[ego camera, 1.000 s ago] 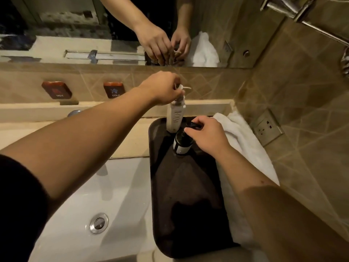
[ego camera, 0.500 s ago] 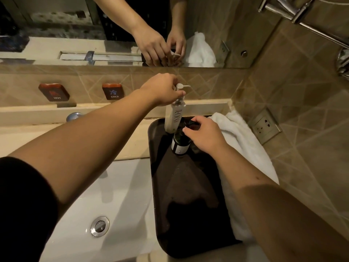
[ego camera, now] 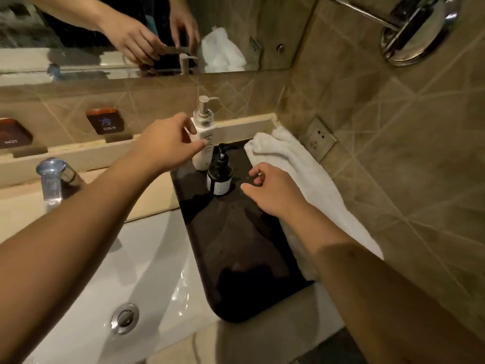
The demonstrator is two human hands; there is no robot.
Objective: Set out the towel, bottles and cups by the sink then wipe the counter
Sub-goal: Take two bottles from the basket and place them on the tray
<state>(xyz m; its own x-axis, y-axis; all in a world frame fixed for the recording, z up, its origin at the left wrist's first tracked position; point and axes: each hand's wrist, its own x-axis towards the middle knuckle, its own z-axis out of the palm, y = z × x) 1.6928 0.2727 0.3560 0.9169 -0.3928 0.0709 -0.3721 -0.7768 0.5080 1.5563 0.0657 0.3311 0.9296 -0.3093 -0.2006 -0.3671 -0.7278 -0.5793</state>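
Observation:
A tall white pump bottle (ego camera: 205,137) stands upright at the far end of a dark tray (ego camera: 244,248). A short dark pump bottle (ego camera: 220,176) with a white label stands just in front of it. My left hand (ego camera: 168,144) hovers beside the white bottle with fingers apart, touching or almost touching its side. My right hand (ego camera: 273,191) is right of the dark bottle, fingers loosely curled and holding nothing. A folded white towel (ego camera: 304,179) lies along the tray's right edge, partly under my right forearm. No cups are in view.
The white sink basin (ego camera: 118,271) with its drain (ego camera: 124,317) lies left of the tray. A chrome tap (ego camera: 53,177) stands at the back left. A wall socket (ego camera: 319,139) sits right of the towel. A mirror (ego camera: 131,35) spans the back wall.
Both hands have come off the bottles. The left hand dropped from the white bottle's pump to its side; the right hand drew back to the right of the dark bottle.

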